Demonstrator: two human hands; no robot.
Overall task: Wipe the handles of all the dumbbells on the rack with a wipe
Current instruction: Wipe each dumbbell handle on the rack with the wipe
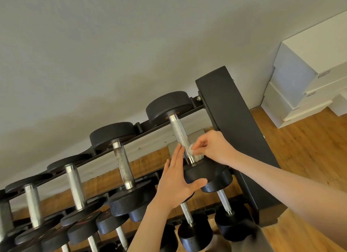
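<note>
The right hand (212, 146) pinches a small white wipe (193, 151) against the lower part of the knurled handle (181, 137) of the rightmost dumbbell on the top row of the rack (231, 120). The left hand (174, 178) is flat, fingers straight, thumb on the near weight head (206, 176), holding nothing.

To do this step well, I think the wipe should wrap around the handle and slide along its full length, while the left hand keeps the dumbbell from rolling. The black side post stands just beside the right hand, so room is narrow there; toward the next dumbbell (123, 163) it is more open.
</note>
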